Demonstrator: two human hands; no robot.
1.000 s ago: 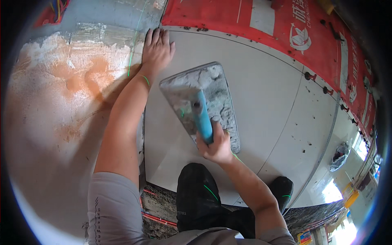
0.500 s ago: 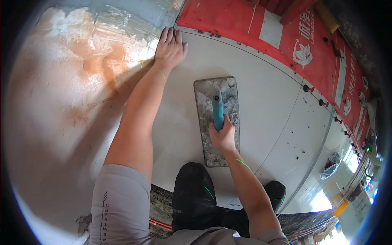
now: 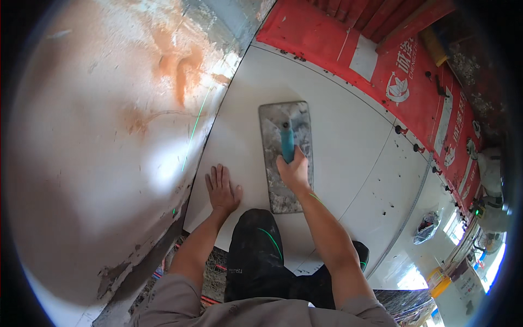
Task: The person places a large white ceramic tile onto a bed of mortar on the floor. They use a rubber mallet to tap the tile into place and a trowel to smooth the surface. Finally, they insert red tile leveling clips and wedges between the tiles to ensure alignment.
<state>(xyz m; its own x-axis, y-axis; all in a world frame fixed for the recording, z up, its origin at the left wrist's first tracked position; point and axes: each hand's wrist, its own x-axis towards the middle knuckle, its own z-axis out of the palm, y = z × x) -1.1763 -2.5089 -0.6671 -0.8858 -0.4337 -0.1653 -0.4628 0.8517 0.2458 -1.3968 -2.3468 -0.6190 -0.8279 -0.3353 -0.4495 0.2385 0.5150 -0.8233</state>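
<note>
Trowel (image 3: 287, 155) lying flat on large white floor tile (image 3: 348, 125), blade grey and crusted with dried mortar, long axis running away from the body. Right hand (image 3: 294, 173) on the near end of the trowel's blue handle (image 3: 287, 143), grip closed around it, fingers wrapped tight, wrist low over the blade's near half. Left hand (image 3: 222, 190) just left of the trowel, well clear of the blade, palm down on the same tile, grip open and holding nothing, fingers spread and pointing away from the body. Tile's left edge close beside the left hand, meeting a pale plastered surface (image 3: 98, 152) smeared with orange stains. Thin green laser line (image 3: 194, 126) crossing that plaster left of the trowel, a second trace of it over the right forearm. Black-trousered knee (image 3: 256, 240) directly near of the trowel, between the two forearms. Red printed sheeting (image 3: 376, 60) beyond the trowel's far end, along the far edge of the tiles. Small dark tile clips (image 3: 400, 129) right of the trowel on the tile joints. Crumpled plastic bag (image 3: 426, 228) far right of the trowel on a further tile.
</note>
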